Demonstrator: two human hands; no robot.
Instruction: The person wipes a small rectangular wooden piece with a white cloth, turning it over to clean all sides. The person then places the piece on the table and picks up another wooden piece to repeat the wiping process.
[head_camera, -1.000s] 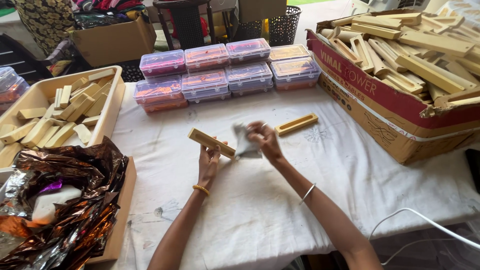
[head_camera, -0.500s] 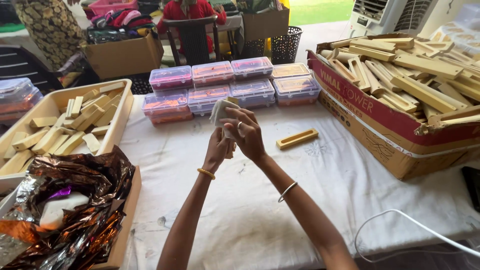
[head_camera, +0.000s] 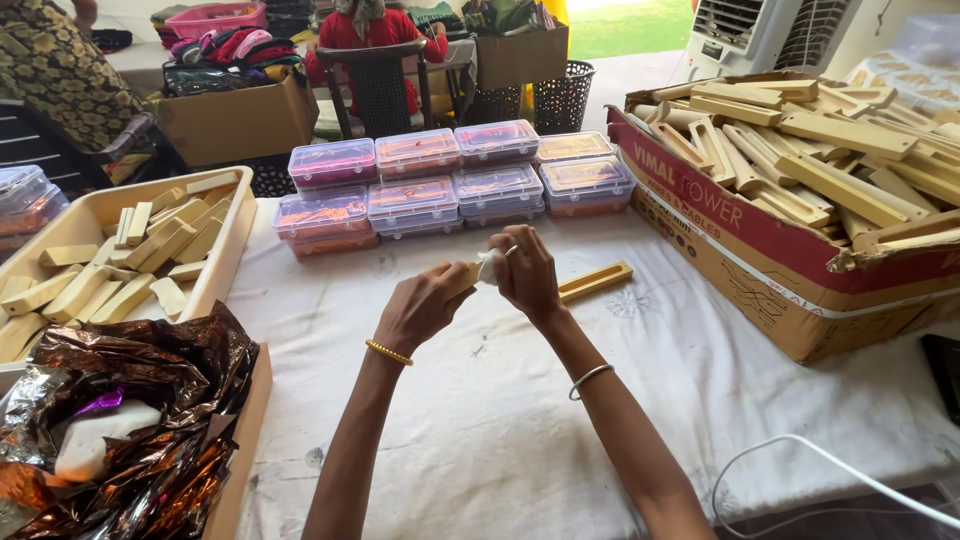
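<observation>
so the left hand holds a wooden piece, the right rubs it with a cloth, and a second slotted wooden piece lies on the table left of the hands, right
Not quite. In the head view the second slotted wooden piece lies right of the hands, towards the big cardboard box. The rest stands: the left hand holds a wooden piece and the right hand presses a cloth on it.

Over the white-clothed table (head_camera: 480, 420), the left hand (head_camera: 420, 308) grips a pale slotted wooden strip (head_camera: 462, 277) while the right hand (head_camera: 527, 275) presses a small white cloth (head_camera: 489, 266) against its end. A second slotted wooden strip (head_camera: 596, 281) lies just beside the right hand. Behind stand clear lidded plastic boxes (head_camera: 455, 182); a large cardboard box of wooden strips (head_camera: 800, 240) sits right, a cream tray of wooden blocks (head_camera: 225, 250) left.
</observation>
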